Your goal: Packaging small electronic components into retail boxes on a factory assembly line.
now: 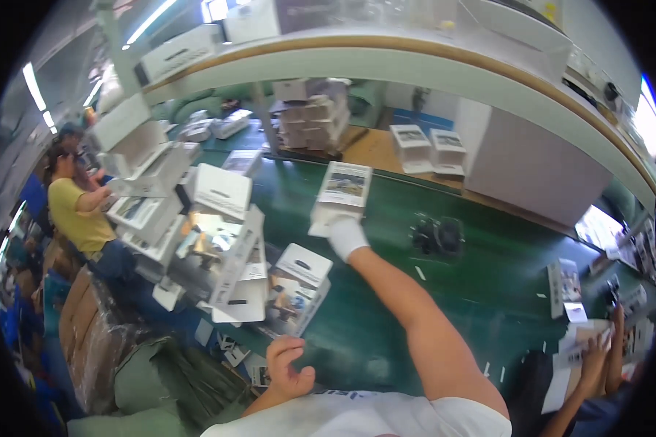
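Note:
My right arm reaches out across the green table point(386, 320). The white-gloved right hand point(348, 237) is at the near end of a white carton point(346, 183) with a picture on its top. Its fingers are hidden against the carton's flap, so their grip does not show. Bare and empty, my left hand point(290, 368) hovers by the table's near edge, fingers loosely bent and thumb apart. Just beyond it lies a printed carton point(297, 291) with a white handle panel. To the right of the gloved hand, a black item in clear plastic point(437, 235) lies on the table.
White cartons point(222, 193) are heaped at the left, some gaping. A shelf point(415, 54) spans overhead. Two cartons point(413, 148) stand on a wooden ledge. A person in yellow point(80, 215) is at far left; another person's hands point(601, 357) handle packaging at lower right. Green fabric point(160, 382) lies lower left.

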The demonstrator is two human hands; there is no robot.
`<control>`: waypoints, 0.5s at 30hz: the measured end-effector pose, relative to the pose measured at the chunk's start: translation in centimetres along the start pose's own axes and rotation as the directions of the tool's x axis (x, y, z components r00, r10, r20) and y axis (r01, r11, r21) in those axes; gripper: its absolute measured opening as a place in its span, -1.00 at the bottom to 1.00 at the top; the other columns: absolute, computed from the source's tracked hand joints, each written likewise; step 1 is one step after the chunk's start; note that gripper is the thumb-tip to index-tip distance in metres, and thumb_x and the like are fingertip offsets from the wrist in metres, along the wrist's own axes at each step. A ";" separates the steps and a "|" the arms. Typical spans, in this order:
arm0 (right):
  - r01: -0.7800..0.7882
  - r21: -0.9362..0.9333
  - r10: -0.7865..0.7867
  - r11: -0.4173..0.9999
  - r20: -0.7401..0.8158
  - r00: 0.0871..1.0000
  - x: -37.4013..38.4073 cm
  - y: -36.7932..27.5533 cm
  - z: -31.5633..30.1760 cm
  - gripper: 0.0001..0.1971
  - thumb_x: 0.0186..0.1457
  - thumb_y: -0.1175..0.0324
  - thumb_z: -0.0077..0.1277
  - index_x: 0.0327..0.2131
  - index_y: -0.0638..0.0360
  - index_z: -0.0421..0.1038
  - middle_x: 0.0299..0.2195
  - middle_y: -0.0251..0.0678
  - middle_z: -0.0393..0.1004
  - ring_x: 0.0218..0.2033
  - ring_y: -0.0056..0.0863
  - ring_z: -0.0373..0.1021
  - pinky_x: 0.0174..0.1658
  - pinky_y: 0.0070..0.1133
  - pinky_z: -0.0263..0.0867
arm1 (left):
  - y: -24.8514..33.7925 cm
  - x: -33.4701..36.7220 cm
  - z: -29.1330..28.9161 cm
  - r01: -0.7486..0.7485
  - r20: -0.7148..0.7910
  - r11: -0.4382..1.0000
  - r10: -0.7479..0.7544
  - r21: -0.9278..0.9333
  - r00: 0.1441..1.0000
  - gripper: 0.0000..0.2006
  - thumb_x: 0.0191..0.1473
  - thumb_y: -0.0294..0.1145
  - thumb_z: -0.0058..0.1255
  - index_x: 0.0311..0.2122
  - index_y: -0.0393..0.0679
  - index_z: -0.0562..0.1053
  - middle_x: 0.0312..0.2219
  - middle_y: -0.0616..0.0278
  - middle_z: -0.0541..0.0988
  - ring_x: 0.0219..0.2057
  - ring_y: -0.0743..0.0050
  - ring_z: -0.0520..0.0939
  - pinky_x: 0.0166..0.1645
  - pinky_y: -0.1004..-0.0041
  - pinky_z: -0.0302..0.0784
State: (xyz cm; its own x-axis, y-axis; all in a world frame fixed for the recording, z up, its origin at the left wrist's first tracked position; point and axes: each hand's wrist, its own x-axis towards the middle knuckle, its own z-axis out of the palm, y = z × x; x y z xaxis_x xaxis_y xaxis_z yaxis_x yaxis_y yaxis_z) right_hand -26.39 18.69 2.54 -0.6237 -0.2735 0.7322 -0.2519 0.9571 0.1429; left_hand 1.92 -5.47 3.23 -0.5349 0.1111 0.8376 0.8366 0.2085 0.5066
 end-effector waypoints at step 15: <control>0.099 0.865 -0.380 0.492 0.111 0.918 -4.6 -5.6 -40.3 -0.64 -0.08 0.44 0.27 -0.13 0.21 0.61 -0.19 -0.14 0.66 -0.19 -0.10 0.57 -0.12 -0.39 0.46 | 12.7 11.2 -11.2 -0.262 0.376 0.828 0.067 0.496 0.924 -0.44 0.04 -0.35 0.33 0.14 -0.12 0.39 0.18 0.01 0.46 0.17 0.03 0.48 0.25 0.06 0.36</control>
State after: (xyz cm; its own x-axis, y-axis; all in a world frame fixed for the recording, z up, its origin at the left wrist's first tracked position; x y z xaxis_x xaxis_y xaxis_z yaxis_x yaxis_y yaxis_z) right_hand 7.77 18.41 25.22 -0.5594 -0.6254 0.5441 -0.8255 0.3611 -0.4337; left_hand 7.87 -12.46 21.28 -0.4826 0.4824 0.7310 0.7741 0.6254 0.0983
